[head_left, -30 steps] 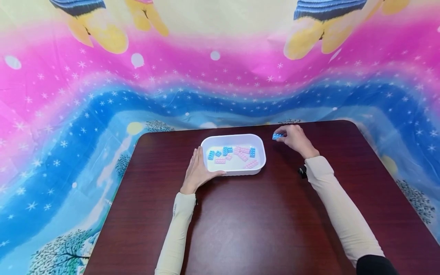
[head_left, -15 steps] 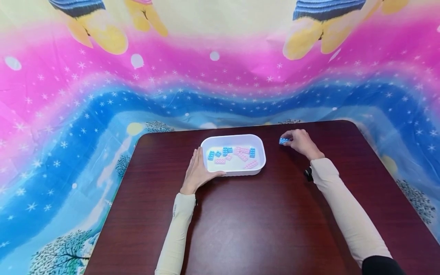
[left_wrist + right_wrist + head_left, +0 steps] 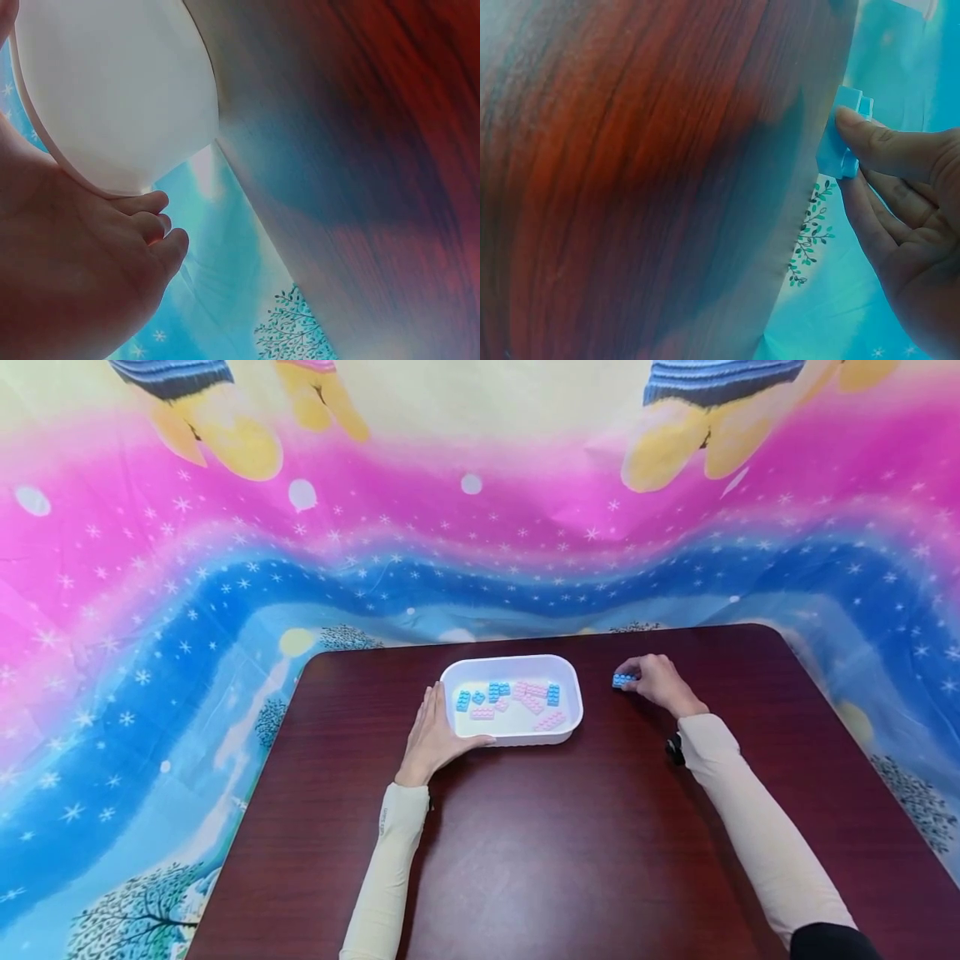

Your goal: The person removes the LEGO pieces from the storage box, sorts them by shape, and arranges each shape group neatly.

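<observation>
A white plastic tub point(image 3: 517, 739) stands near the far side of the table, with several loose blue and pink toy bricks inside. Against its left wall lie the straight fingers of my left hand point(image 3: 429, 739), while the thumb stretches along the front wall. The left wrist view shows that hand point(image 3: 82, 262) touching the tub's side point(image 3: 120, 90). To the right of the tub, my right hand point(image 3: 662, 683) pinches a blue toy brick point(image 3: 622, 681) between thumb and fingers. Up close in the right wrist view, the thumb covers part of this brick point(image 3: 829, 146); whether it touches the table, I cannot tell.
The dark reddish-brown table point(image 3: 547, 852) has rounded far corners. Just behind its far edge hangs a printed backdrop cloth point(image 3: 480, 552) in pink and blue, also reaching down both sides.
My right hand, pinching the blue brick, has moved right, away from the tub, and a little nearer to me. The left hand and the tub have stayed in place.
</observation>
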Available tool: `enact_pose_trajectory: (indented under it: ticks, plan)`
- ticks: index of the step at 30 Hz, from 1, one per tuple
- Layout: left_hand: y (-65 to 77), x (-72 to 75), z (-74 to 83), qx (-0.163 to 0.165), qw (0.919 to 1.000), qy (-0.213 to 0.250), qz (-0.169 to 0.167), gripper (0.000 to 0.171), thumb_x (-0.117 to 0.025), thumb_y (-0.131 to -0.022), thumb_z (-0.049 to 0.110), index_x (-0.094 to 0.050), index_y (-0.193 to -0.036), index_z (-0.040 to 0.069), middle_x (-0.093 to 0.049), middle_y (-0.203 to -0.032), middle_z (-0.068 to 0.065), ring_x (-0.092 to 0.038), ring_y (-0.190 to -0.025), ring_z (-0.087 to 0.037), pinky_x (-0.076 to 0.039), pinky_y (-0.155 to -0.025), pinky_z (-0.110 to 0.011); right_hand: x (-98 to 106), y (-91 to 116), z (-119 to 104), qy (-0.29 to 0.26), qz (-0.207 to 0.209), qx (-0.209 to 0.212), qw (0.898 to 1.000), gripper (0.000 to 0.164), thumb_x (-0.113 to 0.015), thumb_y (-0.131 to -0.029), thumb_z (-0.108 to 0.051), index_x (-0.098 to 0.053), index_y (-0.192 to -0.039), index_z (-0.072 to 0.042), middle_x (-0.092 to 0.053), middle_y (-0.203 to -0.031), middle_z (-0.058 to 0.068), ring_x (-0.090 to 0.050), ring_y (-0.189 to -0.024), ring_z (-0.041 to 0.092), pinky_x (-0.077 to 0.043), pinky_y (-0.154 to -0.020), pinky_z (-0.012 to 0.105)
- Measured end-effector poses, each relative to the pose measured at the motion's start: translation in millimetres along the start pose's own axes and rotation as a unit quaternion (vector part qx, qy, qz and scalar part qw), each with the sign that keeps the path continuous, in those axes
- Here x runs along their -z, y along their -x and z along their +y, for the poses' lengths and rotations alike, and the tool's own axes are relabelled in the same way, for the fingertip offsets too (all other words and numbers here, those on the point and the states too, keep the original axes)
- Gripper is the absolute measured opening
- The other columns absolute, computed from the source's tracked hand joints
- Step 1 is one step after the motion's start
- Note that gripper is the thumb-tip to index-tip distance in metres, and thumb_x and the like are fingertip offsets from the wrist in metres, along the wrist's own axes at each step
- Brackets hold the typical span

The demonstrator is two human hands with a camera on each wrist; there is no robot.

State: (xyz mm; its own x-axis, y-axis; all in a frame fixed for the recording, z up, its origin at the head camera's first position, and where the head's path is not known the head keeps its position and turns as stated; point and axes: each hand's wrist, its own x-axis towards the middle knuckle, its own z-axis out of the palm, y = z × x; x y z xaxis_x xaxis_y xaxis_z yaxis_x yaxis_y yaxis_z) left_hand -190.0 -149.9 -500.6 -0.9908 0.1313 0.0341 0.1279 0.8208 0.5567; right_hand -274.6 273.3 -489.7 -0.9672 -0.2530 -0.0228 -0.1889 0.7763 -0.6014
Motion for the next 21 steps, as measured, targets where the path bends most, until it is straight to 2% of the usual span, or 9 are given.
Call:
enact_pose_trajectory:
  ticks: [21]
  plan:
    - [-1.9,-3.1,-3.3,-0.009,0.9999,-0.002,0.008,0.138,-0.089,-0.076,0.062,-0.01,-0.168,-0.003,-0.016,-0.175,-0.021,-0.01,-0.162,-0.036,-0.015,-0.13,-0.046,-9.9,2.9,9.8,-0.006,-0.004,0.003,1.0,0.02,-0.069,-0.097,0.009,-0.075,-0.117,0.01,-0.073,-0.113,0.03,-0.069,-0.102,0.042,-0.056,-0.095,0.058]
